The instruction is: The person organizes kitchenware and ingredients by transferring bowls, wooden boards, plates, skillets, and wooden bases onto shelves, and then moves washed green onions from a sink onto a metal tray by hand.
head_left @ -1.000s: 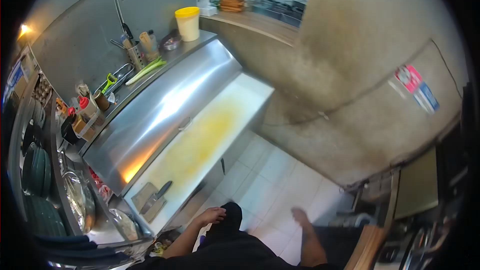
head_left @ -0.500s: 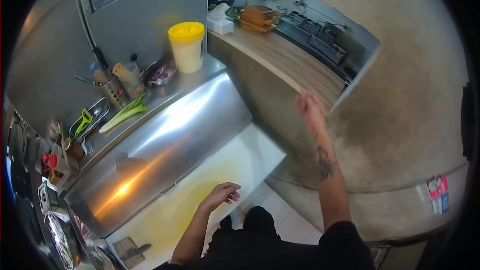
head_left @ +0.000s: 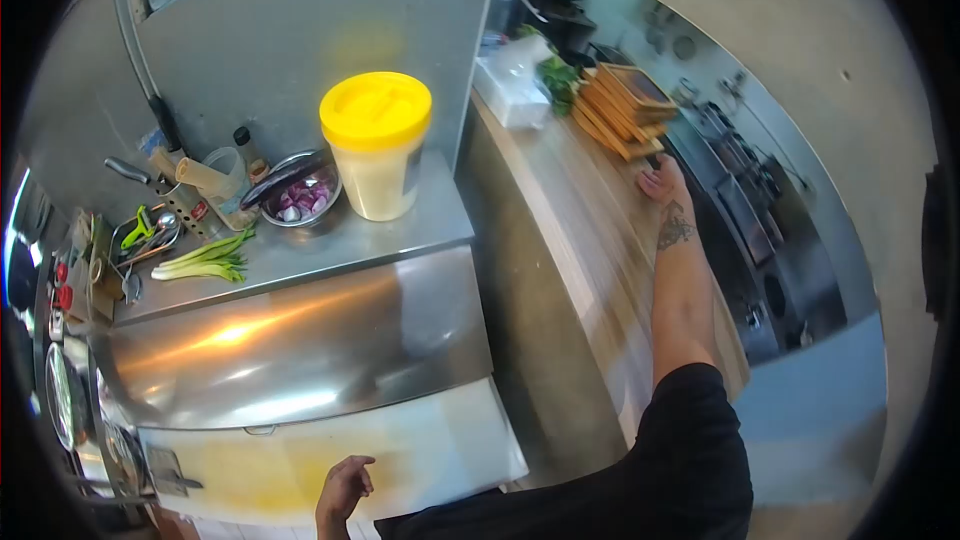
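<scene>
Wooden trays [head_left: 622, 105] are sitting in a stack at the fingertips of my right hand [head_left: 664, 183]. Its fingers are curling near the stack's closest corner; whether they are gripping it, I cannot tell. My left hand [head_left: 344, 486] is holding nothing, fingers loosely parted, near the white cutting board [head_left: 435, 440]. The stack is resting on the wooden bench [head_left: 575, 235], beside green leaves [head_left: 558, 82] and a white box [head_left: 512, 92]. Across the gap, a yellow-lidded tub [head_left: 376, 155] is standing on the steel bench [head_left: 350, 245], beside a metal bowl [head_left: 308, 231] containing purple onion pieces [head_left: 304, 202].
</scene>
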Motion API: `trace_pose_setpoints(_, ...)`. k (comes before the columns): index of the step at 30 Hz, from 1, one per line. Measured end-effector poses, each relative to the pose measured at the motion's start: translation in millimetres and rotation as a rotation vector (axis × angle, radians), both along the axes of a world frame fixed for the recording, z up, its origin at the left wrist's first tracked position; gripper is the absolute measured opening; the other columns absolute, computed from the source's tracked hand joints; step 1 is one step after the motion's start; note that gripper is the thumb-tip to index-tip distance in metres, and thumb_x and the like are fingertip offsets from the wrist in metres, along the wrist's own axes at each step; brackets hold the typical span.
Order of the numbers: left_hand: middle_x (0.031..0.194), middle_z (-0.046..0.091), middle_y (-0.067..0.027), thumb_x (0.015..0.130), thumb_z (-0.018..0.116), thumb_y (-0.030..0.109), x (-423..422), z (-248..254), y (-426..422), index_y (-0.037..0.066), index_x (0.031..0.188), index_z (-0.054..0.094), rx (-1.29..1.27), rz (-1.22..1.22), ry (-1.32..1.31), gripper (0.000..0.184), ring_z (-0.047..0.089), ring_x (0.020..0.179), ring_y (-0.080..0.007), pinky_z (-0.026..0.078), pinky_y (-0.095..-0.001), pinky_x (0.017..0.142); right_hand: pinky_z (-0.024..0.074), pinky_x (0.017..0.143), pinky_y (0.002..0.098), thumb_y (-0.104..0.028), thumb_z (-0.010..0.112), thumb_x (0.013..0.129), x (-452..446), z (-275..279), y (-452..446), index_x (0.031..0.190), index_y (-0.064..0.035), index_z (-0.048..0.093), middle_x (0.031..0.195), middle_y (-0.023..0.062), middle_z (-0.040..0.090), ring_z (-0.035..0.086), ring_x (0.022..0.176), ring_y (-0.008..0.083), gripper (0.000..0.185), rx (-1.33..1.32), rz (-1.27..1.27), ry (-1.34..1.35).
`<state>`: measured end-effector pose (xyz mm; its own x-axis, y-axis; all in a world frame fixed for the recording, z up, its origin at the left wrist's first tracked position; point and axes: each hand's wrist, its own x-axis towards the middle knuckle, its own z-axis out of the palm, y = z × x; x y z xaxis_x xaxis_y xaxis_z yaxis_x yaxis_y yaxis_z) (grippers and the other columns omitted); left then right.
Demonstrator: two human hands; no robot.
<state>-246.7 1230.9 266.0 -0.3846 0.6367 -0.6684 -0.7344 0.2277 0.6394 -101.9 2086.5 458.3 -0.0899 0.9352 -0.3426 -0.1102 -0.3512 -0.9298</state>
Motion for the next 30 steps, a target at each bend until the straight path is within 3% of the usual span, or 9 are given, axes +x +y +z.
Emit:
trace_pose_setpoints(7,0.070,0.059,-0.0044,0.104,0.054,0.029,31,-4,5,-0.003,0.121,0.063,-0.077,0.118,-0.025,0.037,0.057,0.058,-0.0152,0.045,-0.0272,0.054,0.0466,0.064,0.0393,-0.047,0.063,0.086,21,-35,158,0.124,0.0010,0.061,0.104,0.0126,0.062,0.059,0.083,0.0240,0.061,0.303,-0.302,-0.620)
trace_pose_setpoints(8,0.074,0.059,-0.0013,0.106,0.053,0.033,32,-3,7,-0.003,0.126,0.062,-0.062,0.101,-0.004,0.042,0.055,0.061,-0.0125,0.044,-0.0258,0.054,0.0475,0.069,0.0401,-0.059,0.060,0.084,31,-49,195,0.130,0.0010,0.056,0.120,0.0166,0.060,0.061,0.092,0.0255,0.076,0.472,-0.179,-0.283)
trace_pose_setpoints(11,0.070,0.054,0.0010,0.107,0.051,0.033,41,4,-1,-0.003,0.124,0.063,-0.179,0.197,0.037,0.042,0.051,0.057,-0.0103,0.041,-0.0252,0.053,0.0476,0.077,0.0364,-0.085,0.050,0.081,17,-14,146,0.158,-0.0048,0.031,0.136,0.0177,0.053,0.058,0.097,0.0253,0.112,0.037,0.056,-0.021)
trace_pose_setpoints(15,0.066,0.052,0.0025,0.106,0.052,0.033,46,7,-1,-0.002,0.124,0.064,-0.224,0.214,0.051,0.042,0.047,0.053,-0.0087,0.039,-0.0242,0.050,0.0498,0.105,0.0447,-0.071,0.045,0.096,-19,-13,108,0.156,-0.0068,0.033,0.152,0.0163,0.047,0.055,0.133,0.0303,0.089,0.336,0.282,0.301)
trace_pose_setpoints(21,0.063,0.058,-0.0078,0.101,0.056,0.024,19,7,17,-0.003,0.112,0.065,-0.266,0.277,-0.028,0.031,0.057,0.055,-0.0210,0.045,-0.0321,0.054,0.0495,0.108,0.0440,-0.042,0.048,0.106,6,-45,167,0.143,-0.0078,0.051,0.143,0.0100,0.057,0.059,0.127,0.0277,0.051,0.222,0.397,0.300)
trace_pose_setpoints(24,0.065,0.060,-0.0083,0.100,0.058,0.023,2,15,41,-0.004,0.115,0.063,-0.229,0.200,0.016,0.031,0.059,0.056,-0.0184,0.046,-0.0300,0.054,0.0505,0.105,0.0373,-0.031,0.051,0.105,32,-47,168,0.142,-0.0063,0.052,0.141,0.0094,0.059,0.060,0.126,0.0243,0.045,0.238,0.484,0.057)
trace_pose_setpoints(26,0.065,0.061,-0.0084,0.101,0.058,0.024,-5,16,53,-0.003,0.115,0.063,-0.235,0.170,0.020,0.031,0.059,0.056,-0.0184,0.047,-0.0300,0.055,0.0494,0.100,0.0352,-0.013,0.050,0.101,49,-31,146,0.135,-0.0031,0.057,0.135,0.0095,0.062,0.060,0.122,0.0223,0.036,0.900,0.699,-0.737)
trace_pose_setpoints(27,0.065,0.061,-0.0085,0.101,0.059,0.024,-10,14,57,-0.003,0.115,0.064,-0.236,0.156,0.032,0.031,0.059,0.057,-0.0183,0.047,-0.0299,0.056,0.0488,0.101,0.0351,-0.011,0.050,0.101,53,-27,133,0.134,-0.0022,0.058,0.135,0.0099,0.062,0.060,0.122,0.0229,0.035,0.943,0.680,-0.768)
trace_pose_setpoints(30,0.068,0.063,-0.0079,0.101,0.059,0.025,-21,9,62,-0.001,0.116,0.064,-0.213,0.090,0.022,0.030,0.061,0.059,-0.0175,0.049,-0.0288,0.058,0.0470,0.101,0.0349,-0.004,0.049,0.100,42,-1,74,0.131,0.0005,0.060,0.134,0.0109,0.063,0.059,0.122,0.0249,0.034,0.289,0.498,-0.149)
